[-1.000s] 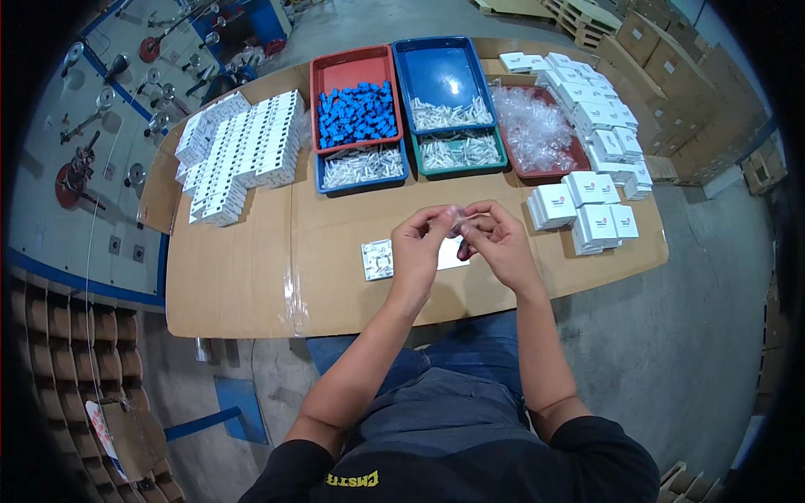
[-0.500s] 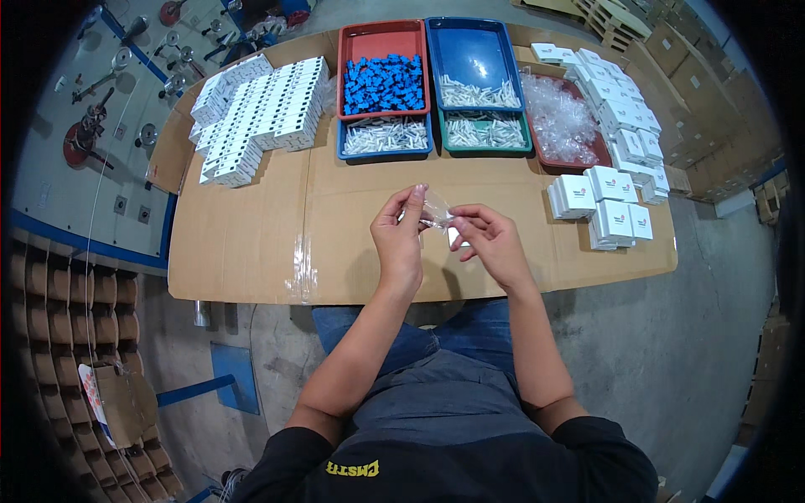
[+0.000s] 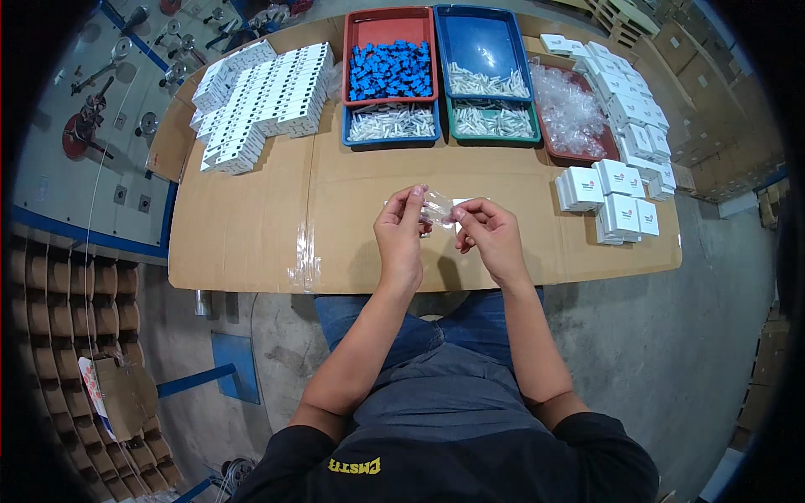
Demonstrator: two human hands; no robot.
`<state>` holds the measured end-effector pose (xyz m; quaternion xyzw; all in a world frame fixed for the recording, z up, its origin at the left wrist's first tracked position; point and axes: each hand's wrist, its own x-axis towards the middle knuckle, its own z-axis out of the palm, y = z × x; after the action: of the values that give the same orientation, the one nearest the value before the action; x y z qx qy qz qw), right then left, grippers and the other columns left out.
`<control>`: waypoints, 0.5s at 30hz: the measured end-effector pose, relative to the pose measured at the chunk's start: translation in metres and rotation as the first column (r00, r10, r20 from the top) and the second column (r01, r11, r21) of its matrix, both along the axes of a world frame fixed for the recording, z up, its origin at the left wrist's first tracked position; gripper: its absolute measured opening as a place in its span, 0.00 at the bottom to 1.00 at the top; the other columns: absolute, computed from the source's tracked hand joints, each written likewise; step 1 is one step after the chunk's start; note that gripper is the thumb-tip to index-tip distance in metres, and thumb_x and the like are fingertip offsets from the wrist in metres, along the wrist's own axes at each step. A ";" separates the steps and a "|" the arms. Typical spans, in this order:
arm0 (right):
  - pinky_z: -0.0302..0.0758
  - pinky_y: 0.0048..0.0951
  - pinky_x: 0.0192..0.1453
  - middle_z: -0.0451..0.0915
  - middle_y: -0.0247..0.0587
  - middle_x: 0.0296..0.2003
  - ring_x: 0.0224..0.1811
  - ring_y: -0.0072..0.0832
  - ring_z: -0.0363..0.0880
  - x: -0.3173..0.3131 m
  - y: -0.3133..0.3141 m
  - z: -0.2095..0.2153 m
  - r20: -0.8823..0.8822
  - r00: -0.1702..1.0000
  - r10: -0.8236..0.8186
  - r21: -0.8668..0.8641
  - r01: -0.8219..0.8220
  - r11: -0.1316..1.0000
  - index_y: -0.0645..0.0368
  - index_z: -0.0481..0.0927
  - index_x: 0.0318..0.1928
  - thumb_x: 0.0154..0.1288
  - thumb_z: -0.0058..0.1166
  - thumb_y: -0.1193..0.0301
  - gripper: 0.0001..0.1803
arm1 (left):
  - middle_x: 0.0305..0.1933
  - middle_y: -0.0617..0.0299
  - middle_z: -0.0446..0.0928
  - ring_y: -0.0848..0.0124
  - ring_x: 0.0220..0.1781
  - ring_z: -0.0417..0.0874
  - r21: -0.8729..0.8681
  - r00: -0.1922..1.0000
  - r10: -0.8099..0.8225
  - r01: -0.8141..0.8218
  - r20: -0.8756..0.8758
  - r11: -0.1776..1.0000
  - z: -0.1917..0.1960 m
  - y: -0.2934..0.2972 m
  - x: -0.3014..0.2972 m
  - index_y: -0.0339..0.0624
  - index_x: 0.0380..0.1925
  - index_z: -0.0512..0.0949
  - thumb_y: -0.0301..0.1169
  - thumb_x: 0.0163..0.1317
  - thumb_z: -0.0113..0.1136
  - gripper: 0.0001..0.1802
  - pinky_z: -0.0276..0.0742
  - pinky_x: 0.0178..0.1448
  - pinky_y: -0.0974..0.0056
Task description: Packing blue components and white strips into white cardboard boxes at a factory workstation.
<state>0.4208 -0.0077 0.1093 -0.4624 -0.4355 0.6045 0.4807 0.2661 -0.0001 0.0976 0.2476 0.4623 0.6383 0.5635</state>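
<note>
A small clear plastic bag (image 3: pixel 437 208) is stretched between my two hands, above the near middle of the cardboard-covered table. My left hand (image 3: pixel 401 230) pinches its left side between thumb and fingers. The thumb and forefinger of my right hand (image 3: pixel 493 239) close on its right edge, with the other fingers curled. Something small and pale shows in or behind the bag by my left fingertips; I cannot make out what it is. Just behind my right fingers a white flat thing (image 3: pixel 460 201) lies on the cardboard, mostly hidden.
At the far side stand a red tray (image 3: pixel 390 32) of blue parts, blue (image 3: pixel 478 42) and green (image 3: pixel 495 139) trays of white pegs, and a red tray (image 3: pixel 610 149) of clear bags. White sockets (image 3: pixel 268 105) fill the back left; white boxes (image 3: pixel 620 214) are stacked at the right.
My right hand has moved slightly and now grips the bag's edge, fingers more curled. The bag is spread wider between my hands. The whole view has shifted a little.
</note>
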 end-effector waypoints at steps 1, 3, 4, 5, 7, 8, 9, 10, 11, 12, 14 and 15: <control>0.74 0.19 0.29 0.84 0.35 0.32 0.26 0.16 0.78 0.000 0.001 -0.002 -0.002 1.000 -0.019 -0.001 0.019 1.000 0.65 0.82 0.47 0.75 0.57 0.74 0.08 | 0.38 0.67 0.84 0.82 0.34 0.78 -0.027 1.000 -0.023 0.023 0.001 0.999 0.003 0.000 -0.001 0.39 0.44 0.86 0.35 0.72 0.65 0.10 0.71 0.36 0.73; 0.74 0.19 0.29 0.83 0.33 0.31 0.25 0.15 0.77 0.004 0.004 -0.008 -0.002 0.999 -0.047 0.022 0.047 0.999 0.65 0.82 0.48 0.76 0.57 0.73 0.08 | 0.38 0.67 0.84 0.82 0.34 0.78 -0.054 0.999 -0.049 0.049 0.000 0.997 0.004 0.000 -0.003 0.39 0.44 0.85 0.34 0.73 0.64 0.10 0.72 0.37 0.74; 0.73 0.19 0.29 0.82 0.32 0.29 0.24 0.15 0.75 0.007 0.005 -0.010 -0.002 0.998 -0.071 0.046 0.071 0.996 0.65 0.82 0.48 0.76 0.58 0.73 0.08 | 0.38 0.67 0.83 0.81 0.34 0.79 -0.058 0.995 -0.087 0.084 -0.055 0.995 0.003 0.000 -0.006 0.39 0.44 0.85 0.33 0.73 0.63 0.09 0.72 0.37 0.74; 0.73 0.19 0.29 0.82 0.32 0.29 0.24 0.15 0.75 0.011 0.006 -0.011 -0.005 0.997 -0.071 0.046 0.071 0.996 0.65 0.82 0.48 0.76 0.58 0.73 0.08 | 0.38 0.67 0.83 0.81 0.34 0.79 -0.064 0.986 -0.126 0.119 -0.110 0.991 0.003 0.000 -0.008 0.39 0.43 0.85 0.33 0.73 0.63 0.09 0.73 0.37 0.75; 0.74 0.19 0.29 0.83 0.34 0.31 0.25 0.14 0.75 0.020 0.009 -0.012 0.041 0.999 -0.031 0.059 0.028 0.998 0.66 0.82 0.49 0.76 0.57 0.74 0.08 | 0.38 0.67 0.83 0.81 0.34 0.79 -0.065 0.980 -0.146 0.138 -0.134 0.988 0.004 -0.003 -0.010 0.39 0.44 0.85 0.33 0.73 0.62 0.09 0.74 0.38 0.75; 0.74 0.19 0.29 0.83 0.34 0.31 0.25 0.14 0.75 0.022 0.009 -0.011 0.038 0.999 -0.030 0.062 0.028 0.998 0.66 0.82 0.49 0.76 0.57 0.74 0.08 | 0.38 0.67 0.83 0.81 0.34 0.79 -0.066 0.974 -0.165 0.157 -0.153 0.985 0.004 -0.004 -0.012 0.39 0.44 0.84 0.33 0.74 0.62 0.09 0.75 0.38 0.75; 0.74 0.20 0.29 0.84 0.36 0.32 0.25 0.15 0.75 0.025 0.008 -0.008 0.048 0.999 -0.018 0.059 0.016 0.998 0.66 0.82 0.49 0.76 0.56 0.74 0.08 | 0.38 0.67 0.83 0.81 0.34 0.79 -0.063 0.974 -0.164 0.156 -0.157 0.986 0.005 -0.004 -0.013 0.39 0.44 0.84 0.33 0.74 0.62 0.09 0.75 0.38 0.75; 0.74 0.20 0.29 0.85 0.38 0.34 0.25 0.15 0.75 0.027 0.008 -0.005 0.060 0.998 -0.008 0.057 0.004 0.998 0.66 0.82 0.49 0.75 0.56 0.75 0.08 | 0.38 0.67 0.83 0.81 0.34 0.80 -0.053 0.983 -0.120 0.114 -0.139 0.992 0.005 -0.004 -0.014 0.39 0.45 0.84 0.33 0.74 0.62 0.09 0.75 0.37 0.74; 0.74 0.20 0.29 0.85 0.38 0.34 0.25 0.15 0.75 0.028 0.008 -0.006 0.059 0.998 -0.009 0.063 0.005 0.998 0.66 0.82 0.49 0.75 0.56 0.75 0.08 | 0.38 0.66 0.84 0.81 0.34 0.80 -0.044 0.990 -0.076 0.071 -0.120 0.996 0.004 -0.004 -0.014 0.39 0.45 0.83 0.34 0.74 0.61 0.10 0.76 0.37 0.74; 0.75 0.20 0.30 0.85 0.38 0.35 0.26 0.15 0.75 0.029 0.007 -0.008 0.063 0.998 -0.023 0.069 0.019 0.997 0.65 0.82 0.49 0.76 0.56 0.74 0.08 | 0.38 0.66 0.84 0.81 0.34 0.80 -0.039 0.990 -0.076 0.072 -0.121 0.997 0.003 -0.005 -0.017 0.39 0.45 0.83 0.34 0.74 0.61 0.10 0.76 0.37 0.74; 0.75 0.19 0.30 0.86 0.38 0.36 0.26 0.15 0.75 0.027 0.006 -0.005 0.066 0.997 -0.039 0.079 0.034 0.996 0.65 0.82 0.50 0.76 0.56 0.74 0.09 | 0.40 0.66 0.83 0.79 0.38 0.83 -0.063 0.991 -0.055 0.048 -0.121 0.997 0.000 -0.005 -0.023 0.42 0.46 0.82 0.35 0.74 0.61 0.09 0.78 0.40 0.70; 0.75 0.19 0.30 0.86 0.37 0.35 0.27 0.14 0.76 0.024 0.004 -0.002 0.056 0.997 -0.049 0.057 0.046 0.997 0.65 0.82 0.50 0.76 0.57 0.73 0.09 | 0.40 0.66 0.83 0.79 0.38 0.83 -0.059 0.991 -0.056 0.049 -0.120 0.997 0.000 -0.006 -0.023 0.42 0.46 0.82 0.35 0.74 0.61 0.09 0.78 0.40 0.70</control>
<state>0.4445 -0.0034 0.1073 -0.4762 -0.4547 0.5671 0.4948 0.2427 -0.0059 0.0975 0.2824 0.5067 0.5938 0.5576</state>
